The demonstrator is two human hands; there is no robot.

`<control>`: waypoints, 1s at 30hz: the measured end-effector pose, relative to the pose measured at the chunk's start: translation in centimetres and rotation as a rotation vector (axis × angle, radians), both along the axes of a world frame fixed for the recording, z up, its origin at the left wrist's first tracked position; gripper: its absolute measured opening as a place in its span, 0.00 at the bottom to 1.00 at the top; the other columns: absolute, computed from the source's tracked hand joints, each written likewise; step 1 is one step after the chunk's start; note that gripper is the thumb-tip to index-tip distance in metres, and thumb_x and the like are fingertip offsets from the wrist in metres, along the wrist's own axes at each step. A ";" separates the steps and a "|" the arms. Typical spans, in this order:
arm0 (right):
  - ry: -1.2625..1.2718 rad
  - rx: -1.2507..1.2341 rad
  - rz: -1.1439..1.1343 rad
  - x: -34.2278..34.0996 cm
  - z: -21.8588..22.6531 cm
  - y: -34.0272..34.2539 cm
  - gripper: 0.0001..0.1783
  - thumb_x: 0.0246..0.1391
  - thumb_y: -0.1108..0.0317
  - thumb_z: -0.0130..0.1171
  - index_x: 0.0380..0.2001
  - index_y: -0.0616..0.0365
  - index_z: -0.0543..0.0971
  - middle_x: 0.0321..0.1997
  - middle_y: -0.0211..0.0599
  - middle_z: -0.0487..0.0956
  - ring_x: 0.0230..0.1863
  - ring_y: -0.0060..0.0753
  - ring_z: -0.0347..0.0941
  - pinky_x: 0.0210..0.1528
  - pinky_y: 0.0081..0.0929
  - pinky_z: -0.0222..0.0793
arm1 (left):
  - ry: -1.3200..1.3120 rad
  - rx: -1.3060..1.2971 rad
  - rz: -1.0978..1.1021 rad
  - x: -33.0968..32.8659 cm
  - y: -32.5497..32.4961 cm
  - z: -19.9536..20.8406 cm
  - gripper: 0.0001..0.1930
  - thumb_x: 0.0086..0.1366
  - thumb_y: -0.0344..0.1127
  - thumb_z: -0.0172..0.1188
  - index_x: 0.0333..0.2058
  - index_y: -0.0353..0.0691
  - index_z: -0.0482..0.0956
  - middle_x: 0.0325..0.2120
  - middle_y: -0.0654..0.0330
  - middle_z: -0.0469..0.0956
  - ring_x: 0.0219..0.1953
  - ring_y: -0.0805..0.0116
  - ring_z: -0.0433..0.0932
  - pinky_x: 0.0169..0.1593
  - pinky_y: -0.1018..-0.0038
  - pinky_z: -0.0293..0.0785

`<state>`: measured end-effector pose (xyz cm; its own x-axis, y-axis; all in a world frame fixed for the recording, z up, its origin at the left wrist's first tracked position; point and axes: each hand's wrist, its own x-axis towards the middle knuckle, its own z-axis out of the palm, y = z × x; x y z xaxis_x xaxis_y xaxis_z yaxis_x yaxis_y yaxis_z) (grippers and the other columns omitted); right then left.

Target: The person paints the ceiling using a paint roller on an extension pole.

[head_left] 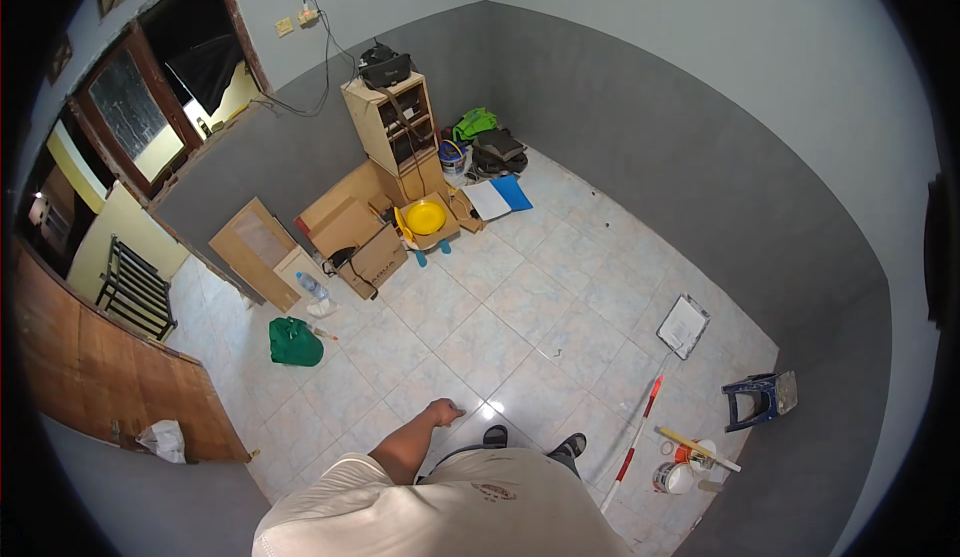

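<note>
My left hand hangs in front of my body on the left, above the tiled floor. Its fingers look loosely curled in, and nothing shows in them. No object touches it. The closest loose thing is a green bag on the floor, well off to its left. My right hand is out of the picture; the beige shirt fills the lower edge. Dark sandals are on my feet.
A red-and-white pole, paint buckets, a blue stool and a paint tray are at right. Cardboard boxes, a yellow hard hat and a wooden cabinet stand at the far wall. A wooden door is left.
</note>
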<state>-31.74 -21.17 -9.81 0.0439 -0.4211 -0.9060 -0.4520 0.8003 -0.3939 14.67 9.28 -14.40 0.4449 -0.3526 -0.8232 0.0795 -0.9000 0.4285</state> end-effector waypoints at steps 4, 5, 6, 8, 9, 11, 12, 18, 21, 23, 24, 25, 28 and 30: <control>-0.061 0.067 -0.112 -3.0 -2.8 0.7 0.37 0.69 0.38 0.38 0.61 0.61 0.71 0.58 0.48 0.78 0.58 0.54 0.74 0.60 0.52 0.70 | -0.054 -0.031 -0.078 0.1 -2.7 2.8 0.31 0.59 0.62 0.65 0.45 0.38 0.82 0.33 0.50 0.85 0.32 0.62 0.87 0.38 0.69 0.82; -0.079 0.080 -0.137 -4.0 -3.5 0.8 0.37 0.69 0.38 0.38 0.62 0.61 0.70 0.58 0.48 0.78 0.58 0.54 0.74 0.60 0.52 0.70 | -0.047 -0.024 -0.079 0.0 -3.1 3.3 0.31 0.59 0.62 0.65 0.45 0.38 0.82 0.33 0.50 0.85 0.32 0.62 0.87 0.38 0.69 0.82; -0.101 0.096 -0.174 -5.1 -4.4 1.1 0.37 0.70 0.39 0.38 0.62 0.61 0.70 0.58 0.48 0.78 0.58 0.54 0.74 0.60 0.52 0.70 | -0.067 -0.015 -0.122 0.0 -3.2 3.4 0.30 0.59 0.61 0.66 0.45 0.38 0.81 0.33 0.50 0.85 0.32 0.62 0.87 0.39 0.69 0.81; -0.132 0.110 -0.233 -7.0 -6.0 1.2 0.36 0.70 0.39 0.38 0.62 0.60 0.70 0.59 0.48 0.78 0.59 0.54 0.74 0.61 0.53 0.70 | -0.081 -0.018 -0.161 -0.4 -3.0 3.3 0.29 0.58 0.58 0.68 0.45 0.37 0.81 0.32 0.51 0.85 0.31 0.61 0.87 0.38 0.69 0.81; -0.090 0.138 -0.284 -6.5 -5.2 2.3 0.36 0.70 0.39 0.38 0.63 0.59 0.70 0.61 0.49 0.76 0.62 0.56 0.72 0.63 0.53 0.68 | -0.090 -0.006 -0.218 0.3 -3.5 3.4 0.29 0.58 0.58 0.68 0.45 0.37 0.81 0.32 0.51 0.85 0.31 0.61 0.87 0.38 0.69 0.81; -0.083 0.126 -0.272 -9.0 -6.1 2.6 0.40 0.69 0.38 0.40 0.62 0.67 0.69 0.61 0.52 0.75 0.61 0.56 0.72 0.61 0.49 0.70 | -0.015 -0.083 -0.016 -1.2 -3.0 2.9 0.28 0.59 0.57 0.68 0.46 0.36 0.80 0.33 0.51 0.85 0.31 0.61 0.87 0.34 0.68 0.81; 0.015 0.116 -0.165 -8.2 -4.5 3.9 0.43 0.67 0.36 0.41 0.61 0.72 0.69 0.61 0.55 0.75 0.61 0.54 0.72 0.59 0.47 0.70 | -0.043 -0.077 0.001 -1.0 -2.8 2.1 0.28 0.59 0.55 0.68 0.45 0.33 0.80 0.33 0.49 0.85 0.30 0.60 0.86 0.35 0.68 0.82; 0.340 -0.100 -0.189 -3.8 -2.5 3.3 0.42 0.61 0.32 0.47 0.48 0.70 0.76 0.28 0.47 0.77 0.21 0.40 0.70 0.22 0.43 0.65 | 0.181 0.009 0.106 -2.5 0.5 1.5 0.32 0.62 0.49 0.68 0.52 0.25 0.74 0.40 0.40 0.82 0.33 0.52 0.84 0.33 0.62 0.83; 0.295 0.060 -0.139 -0.5 2.6 0.5 0.38 0.61 0.33 0.48 0.37 0.65 0.76 0.15 0.33 0.66 0.12 0.32 0.61 0.13 0.36 0.55 | 0.225 0.076 0.063 -2.6 2.1 -0.3 0.33 0.63 0.49 0.68 0.53 0.23 0.72 0.43 0.39 0.80 0.35 0.48 0.84 0.34 0.58 0.82; 0.271 0.054 -0.155 -0.6 3.8 -0.5 0.37 0.61 0.33 0.47 0.35 0.64 0.76 0.15 0.33 0.66 0.12 0.32 0.61 0.13 0.36 0.55 | 0.260 0.122 0.052 -2.8 1.7 -0.4 0.33 0.63 0.49 0.67 0.53 0.22 0.72 0.44 0.39 0.80 0.36 0.46 0.85 0.35 0.56 0.81; 0.243 0.036 -0.142 -0.8 3.9 -1.1 0.36 0.62 0.33 0.47 0.32 0.64 0.75 0.14 0.33 0.66 0.12 0.32 0.61 0.13 0.36 0.55 | 0.258 0.125 0.069 -2.9 1.3 -0.1 0.33 0.63 0.49 0.67 0.54 0.23 0.71 0.43 0.39 0.80 0.36 0.46 0.85 0.35 0.55 0.80; 0.241 0.041 -0.150 -0.9 4.1 -1.6 0.36 0.62 0.33 0.47 0.32 0.64 0.75 0.14 0.33 0.66 0.12 0.32 0.61 0.13 0.36 0.55 | 0.254 0.128 0.088 -2.7 0.6 0.2 0.34 0.64 0.49 0.67 0.55 0.23 0.70 0.42 0.40 0.81 0.37 0.46 0.85 0.35 0.54 0.80; 0.265 -0.036 -0.123 -2.4 3.9 -1.5 0.36 0.62 0.33 0.47 0.25 0.62 0.73 0.14 0.34 0.66 0.12 0.33 0.63 0.12 0.36 0.57 | 0.191 0.102 0.033 -2.3 -3.5 1.8 0.32 0.63 0.50 0.68 0.54 0.27 0.72 0.38 0.44 0.82 0.33 0.51 0.85 0.30 0.62 0.77; 0.236 -0.041 -0.112 -3.8 3.8 -0.5 0.38 0.61 0.31 0.48 0.25 0.61 0.73 0.13 0.34 0.67 0.10 0.34 0.63 0.12 0.36 0.58 | 0.141 0.044 0.036 -1.9 -7.2 3.5 0.29 0.63 0.49 0.68 0.52 0.32 0.73 0.36 0.49 0.82 0.30 0.58 0.84 0.27 0.69 0.74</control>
